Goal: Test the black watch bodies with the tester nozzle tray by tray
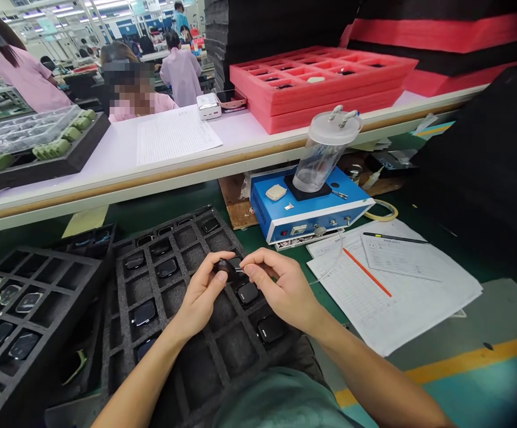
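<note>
My left hand point(199, 297) pinches a black smartwatch case point(224, 269) between thumb and fingers. Close against its right side, my right hand point(283, 286) has thumb and forefinger pressed together; a thin, pale, shiny bit shows at their tips, too small to name. Both hands are above a black foam tray point(240, 353) divided into square compartments. Dark watch cases lie in several of them, among them one watch case point(271, 329) below my right hand and another watch case point(144, 312) left of my left hand.
A second foam tray point(65, 279) with watches tilts at left. Ahead stands a blue control box point(267, 208) bearing a clear cylinder point(314, 160). Papers point(387, 321) with a red stick point(368, 272) lie right. Red foam trays point(262, 107) sit on the shelf point(120, 139); people are beyond.
</note>
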Demonstrator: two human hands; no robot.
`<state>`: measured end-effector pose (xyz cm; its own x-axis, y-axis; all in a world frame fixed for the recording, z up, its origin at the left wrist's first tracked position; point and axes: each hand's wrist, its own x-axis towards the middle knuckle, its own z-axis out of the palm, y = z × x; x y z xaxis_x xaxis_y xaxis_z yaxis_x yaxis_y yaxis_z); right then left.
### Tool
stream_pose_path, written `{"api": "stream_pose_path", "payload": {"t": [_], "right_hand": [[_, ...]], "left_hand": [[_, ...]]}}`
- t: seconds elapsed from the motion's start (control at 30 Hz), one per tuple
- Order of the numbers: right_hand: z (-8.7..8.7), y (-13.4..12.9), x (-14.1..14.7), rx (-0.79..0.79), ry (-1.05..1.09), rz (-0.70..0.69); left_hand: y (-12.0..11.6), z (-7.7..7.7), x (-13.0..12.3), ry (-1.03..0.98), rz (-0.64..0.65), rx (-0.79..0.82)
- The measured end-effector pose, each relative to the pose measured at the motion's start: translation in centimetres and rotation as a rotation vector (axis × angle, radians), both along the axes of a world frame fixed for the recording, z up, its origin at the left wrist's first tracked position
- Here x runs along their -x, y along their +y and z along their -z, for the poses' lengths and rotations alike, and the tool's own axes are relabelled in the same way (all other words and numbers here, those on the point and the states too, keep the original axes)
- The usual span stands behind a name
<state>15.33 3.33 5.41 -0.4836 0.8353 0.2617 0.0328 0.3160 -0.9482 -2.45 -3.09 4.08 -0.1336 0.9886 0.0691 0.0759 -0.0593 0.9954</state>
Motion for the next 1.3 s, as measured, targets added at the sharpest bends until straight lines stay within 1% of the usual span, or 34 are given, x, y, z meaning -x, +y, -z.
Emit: {"api": "stream_pose_path", "payload": {"t": [0.1,0.17,0.27,0.33,0.43,0.53,0.63,0.73,0.83,0.93,1.0,1.07,1.13,1.17,1.2,1.23,1.27,1.3], "right_hand": [[-0.1,0.1,0.0,-0.024,-0.023,0.0],[0.0,0.1,0.0,-0.025,-0.033,0.0],[0.1,0.2,-0.1,0.039,-0.036,-0.016],[0.2,0.3,-0.1,0.136,-0.013,-0.046],[0.6,0.5,0.0,0.311,0.079,-0.115],[1.2,0.7,0.3,0.432,0.156,-0.155],[1.8,0.8,0.8,0.508,0.155,-0.174],[2.1,0.9,1.3,0.585,0.131,-0.243],[1.8,0.8,1.7,0.62,0.114,-0.29],[1.4,0.8,2.2,0.62,0.091,-0.3],[1.2,0.7,2.8,0.59,0.104,-0.275],[1.0,0.6,3.1,0.545,0.147,-0.236],[1.1,0.5,2.6,0.504,0.184,-0.192],[1.2,0.4,1.9,0.48,0.192,-0.16],[1.5,0.4,0.8,0.45,0.2,-0.1],[1.9,0.3,-0.5,0.413,0.215,-0.006],[2.4,0.2,-1.9,0.365,0.246,0.13],[3.1,0.1,-3.4,0.32,0.298,0.308]], "left_hand": [[0.0,-0.3,-0.1,0.078,0.005,-0.038],[-0.1,-0.4,-0.2,0.13,0.033,-0.074],[-0.2,-0.3,-0.3,0.18,0.057,-0.087],[-0.2,-0.2,-0.4,0.153,0.017,-0.073],[-0.1,-0.1,-0.6,0.037,-0.063,-0.06],[-0.1,0.2,-0.8,-0.006,-0.071,-0.058],[-0.5,0.8,-1.3,-0.01,-0.067,-0.032],[-1.0,1.6,-2.0,-0.05,-0.084,-0.013],[-1.5,2.1,-2.5,-0.065,-0.13,-0.052],[-1.4,2.3,-2.7,-0.114,-0.188,-0.07],[-1.1,2.0,-2.7,-0.21,-0.2,-0.036],[-0.6,1.4,-2.6,-0.356,-0.168,0.022],[-0.1,0.7,-2.4,-0.51,-0.119,0.062],[0.0,0.3,-2.2,-0.578,-0.098,0.069],[0.1,0.0,-2.1,-0.634,-0.085,0.07],[0.1,-0.2,-1.9,-0.675,-0.08,0.069],[0.1,-0.4,-1.6,-0.705,-0.083,0.067],[0.1,-0.4,-1.4,-0.725,-0.088,0.07]]}}
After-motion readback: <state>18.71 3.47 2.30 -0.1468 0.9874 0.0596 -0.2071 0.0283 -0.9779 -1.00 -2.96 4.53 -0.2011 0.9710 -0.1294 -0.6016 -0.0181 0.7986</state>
